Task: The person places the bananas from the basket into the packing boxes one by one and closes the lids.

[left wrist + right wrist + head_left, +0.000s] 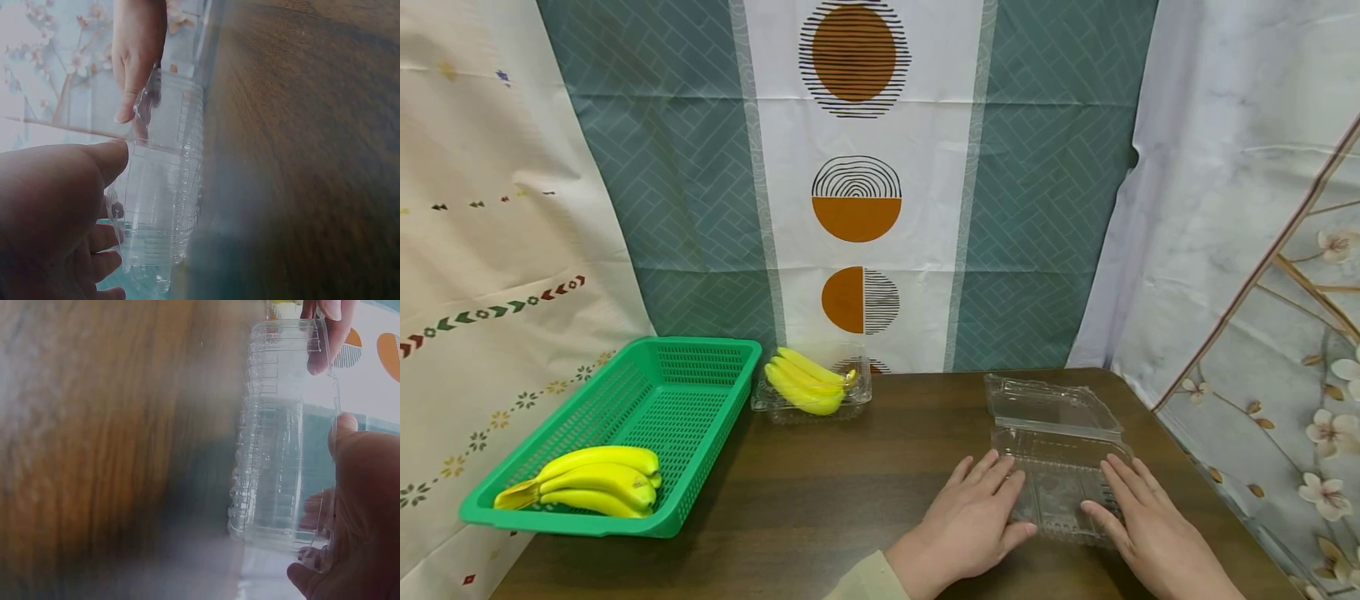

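Note:
A clear plastic clamshell container stands on the right of the table, its lid folded back towards the curtain. Nothing lies inside its base. My left hand touches the base's left side with fairly straight fingers, the thumb near the front rim. At the right side, my right hand rests on the rim, fingers extended and thumb over the near part. In the left wrist view, the container's clear wall shows between both hands. The right wrist view shows the ribbed container beside the right thumb.
A green plastic basket at the left holds a bunch of bananas. Another clear container with bananas inside stands at the back of the brown table. Patterned curtains border the table.

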`<state>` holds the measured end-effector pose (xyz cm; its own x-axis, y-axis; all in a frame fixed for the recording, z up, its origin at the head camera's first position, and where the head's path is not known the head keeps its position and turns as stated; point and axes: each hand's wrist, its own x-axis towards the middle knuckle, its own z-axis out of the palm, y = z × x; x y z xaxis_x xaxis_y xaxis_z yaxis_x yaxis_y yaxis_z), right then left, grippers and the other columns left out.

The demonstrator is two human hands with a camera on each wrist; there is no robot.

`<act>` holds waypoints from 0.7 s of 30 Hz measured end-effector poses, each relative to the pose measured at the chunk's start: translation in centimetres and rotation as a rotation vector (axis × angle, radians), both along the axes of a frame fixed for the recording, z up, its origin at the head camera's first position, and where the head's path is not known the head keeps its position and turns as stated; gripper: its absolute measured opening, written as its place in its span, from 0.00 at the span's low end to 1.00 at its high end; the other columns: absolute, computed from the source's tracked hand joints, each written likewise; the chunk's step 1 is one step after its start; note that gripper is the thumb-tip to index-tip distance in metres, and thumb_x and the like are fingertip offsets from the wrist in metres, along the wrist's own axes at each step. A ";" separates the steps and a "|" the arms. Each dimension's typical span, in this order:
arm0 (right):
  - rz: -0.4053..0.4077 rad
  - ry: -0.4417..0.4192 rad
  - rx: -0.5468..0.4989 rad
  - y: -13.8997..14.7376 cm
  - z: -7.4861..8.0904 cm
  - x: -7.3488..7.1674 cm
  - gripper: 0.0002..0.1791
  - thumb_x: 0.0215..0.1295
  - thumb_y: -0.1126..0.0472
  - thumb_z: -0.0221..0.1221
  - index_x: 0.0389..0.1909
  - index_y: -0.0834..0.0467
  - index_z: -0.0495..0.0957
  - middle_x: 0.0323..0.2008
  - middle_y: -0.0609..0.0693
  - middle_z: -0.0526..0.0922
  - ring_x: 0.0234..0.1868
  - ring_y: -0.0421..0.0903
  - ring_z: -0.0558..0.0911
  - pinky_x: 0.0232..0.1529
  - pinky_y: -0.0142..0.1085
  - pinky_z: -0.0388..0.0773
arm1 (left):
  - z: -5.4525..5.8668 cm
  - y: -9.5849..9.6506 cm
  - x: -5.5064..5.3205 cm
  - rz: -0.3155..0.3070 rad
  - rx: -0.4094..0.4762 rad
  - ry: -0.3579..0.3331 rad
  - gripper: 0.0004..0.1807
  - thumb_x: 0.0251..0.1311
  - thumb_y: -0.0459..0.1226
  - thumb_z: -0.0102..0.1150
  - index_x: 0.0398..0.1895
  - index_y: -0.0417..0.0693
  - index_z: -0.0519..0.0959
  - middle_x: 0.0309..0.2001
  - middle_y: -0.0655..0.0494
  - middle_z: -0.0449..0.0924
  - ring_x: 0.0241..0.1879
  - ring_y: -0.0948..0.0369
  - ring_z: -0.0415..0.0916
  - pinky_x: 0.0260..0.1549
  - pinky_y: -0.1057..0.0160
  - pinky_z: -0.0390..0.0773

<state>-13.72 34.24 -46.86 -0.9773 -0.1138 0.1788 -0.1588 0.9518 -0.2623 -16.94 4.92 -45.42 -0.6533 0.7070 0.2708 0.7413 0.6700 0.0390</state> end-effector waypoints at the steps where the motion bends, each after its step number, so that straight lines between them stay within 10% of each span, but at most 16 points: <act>1: 0.002 0.001 -0.001 -0.1 0.0 0.0 0.47 0.83 0.37 0.58 0.81 0.73 0.64 0.79 0.77 0.62 0.79 0.80 0.58 0.69 0.76 0.64 | 0.0 -0.1 0.0 -0.001 0.001 -0.001 0.36 0.85 0.63 0.45 0.83 0.53 0.72 0.83 0.53 0.66 0.84 0.55 0.60 0.78 0.47 0.68; 21: 0.025 -0.012 -0.001 -1.9 0.3 -0.3 0.48 0.84 0.35 0.56 0.82 0.72 0.63 0.82 0.73 0.61 0.80 0.79 0.58 0.66 0.77 0.67 | 0.2 -2.0 0.2 -0.006 0.003 -0.066 0.38 0.85 0.62 0.43 0.84 0.50 0.69 0.85 0.48 0.63 0.85 0.52 0.57 0.80 0.52 0.63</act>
